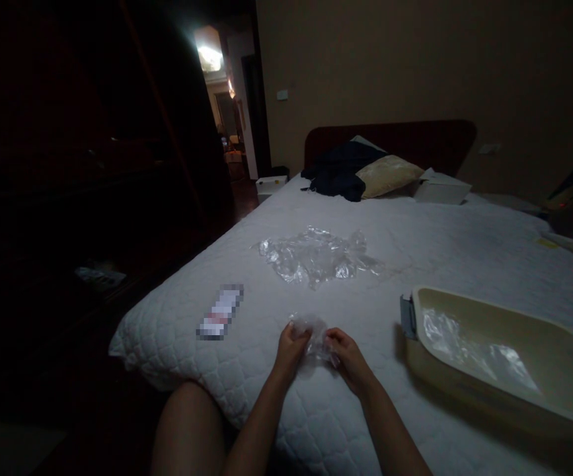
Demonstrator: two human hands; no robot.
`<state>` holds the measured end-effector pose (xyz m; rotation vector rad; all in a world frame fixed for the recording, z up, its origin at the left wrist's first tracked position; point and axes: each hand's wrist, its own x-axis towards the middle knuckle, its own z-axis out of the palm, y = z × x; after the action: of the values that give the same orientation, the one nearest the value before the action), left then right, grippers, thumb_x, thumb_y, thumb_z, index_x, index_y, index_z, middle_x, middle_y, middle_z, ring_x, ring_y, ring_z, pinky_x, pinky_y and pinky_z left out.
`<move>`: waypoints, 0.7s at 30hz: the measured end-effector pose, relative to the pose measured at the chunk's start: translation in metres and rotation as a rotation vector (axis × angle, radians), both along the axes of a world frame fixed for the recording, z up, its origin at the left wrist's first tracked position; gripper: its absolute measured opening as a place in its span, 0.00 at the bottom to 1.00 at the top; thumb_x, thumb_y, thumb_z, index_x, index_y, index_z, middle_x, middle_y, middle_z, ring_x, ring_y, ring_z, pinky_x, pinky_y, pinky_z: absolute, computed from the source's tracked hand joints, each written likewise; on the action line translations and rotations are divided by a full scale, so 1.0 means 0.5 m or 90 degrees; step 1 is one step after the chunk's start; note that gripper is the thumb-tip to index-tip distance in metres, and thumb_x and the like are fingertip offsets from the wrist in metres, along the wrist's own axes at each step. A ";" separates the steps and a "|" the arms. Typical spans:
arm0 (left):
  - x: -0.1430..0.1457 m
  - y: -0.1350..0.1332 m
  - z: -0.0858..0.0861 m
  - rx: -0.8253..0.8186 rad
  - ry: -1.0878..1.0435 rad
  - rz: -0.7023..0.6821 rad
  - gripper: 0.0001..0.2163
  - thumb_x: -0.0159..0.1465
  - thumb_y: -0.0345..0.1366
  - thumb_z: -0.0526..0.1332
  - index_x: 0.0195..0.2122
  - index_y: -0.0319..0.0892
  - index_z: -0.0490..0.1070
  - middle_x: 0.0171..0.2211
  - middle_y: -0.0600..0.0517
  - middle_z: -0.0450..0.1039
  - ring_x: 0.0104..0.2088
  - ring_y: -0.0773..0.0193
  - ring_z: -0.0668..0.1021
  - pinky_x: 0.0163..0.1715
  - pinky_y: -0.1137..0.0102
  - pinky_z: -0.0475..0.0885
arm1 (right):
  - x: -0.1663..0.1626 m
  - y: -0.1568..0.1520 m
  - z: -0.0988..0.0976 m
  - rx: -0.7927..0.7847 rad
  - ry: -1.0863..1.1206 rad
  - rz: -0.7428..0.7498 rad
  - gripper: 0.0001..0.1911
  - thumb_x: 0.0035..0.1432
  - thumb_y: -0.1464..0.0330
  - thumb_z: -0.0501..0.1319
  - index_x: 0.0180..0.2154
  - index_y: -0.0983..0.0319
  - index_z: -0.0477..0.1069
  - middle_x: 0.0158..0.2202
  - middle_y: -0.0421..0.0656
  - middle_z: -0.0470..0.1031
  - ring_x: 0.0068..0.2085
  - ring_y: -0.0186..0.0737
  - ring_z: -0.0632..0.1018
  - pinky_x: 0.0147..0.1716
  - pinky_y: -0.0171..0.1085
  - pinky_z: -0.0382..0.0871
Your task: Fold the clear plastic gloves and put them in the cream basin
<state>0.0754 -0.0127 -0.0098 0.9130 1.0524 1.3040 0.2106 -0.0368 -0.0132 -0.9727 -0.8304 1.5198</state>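
Near the front of the bed, my left hand (292, 347) and my right hand (346, 354) both grip a crumpled clear plastic bag (314, 330) between them. The fingers of each hand are closed on its thin film. Beyond my hands, a spread of loose clear plastic bags (316, 258) lies on the white quilted cover. A beige plastic bin (494, 390) with a grey latch rests to the right of my right hand, and clear plastic film (479, 350) lies inside it.
The quilted bed (167, 330) fills the middle. A blurred-out phone-shaped item (221, 312) lies left of my hands. Dark cloth (340, 168), a beige pillow (390, 175) and a white box (443, 190) sit by the headboard (429, 135). A lit doorway (227, 112) stands far left.
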 end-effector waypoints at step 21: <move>-0.025 -0.012 0.009 -0.161 -0.283 -0.024 0.21 0.47 0.52 0.60 0.30 0.36 0.72 0.19 0.54 0.68 0.17 0.72 0.67 0.14 0.78 0.55 | 0.003 -0.011 0.034 0.018 0.179 -0.012 0.13 0.50 0.60 0.61 0.36 0.60 0.70 0.35 0.41 0.75 0.34 0.39 0.74 0.35 0.36 0.64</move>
<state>0.0628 -0.0186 -0.0051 0.4234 0.8197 1.2339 0.2121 -0.0422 0.0038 -0.7229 -0.6378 1.5807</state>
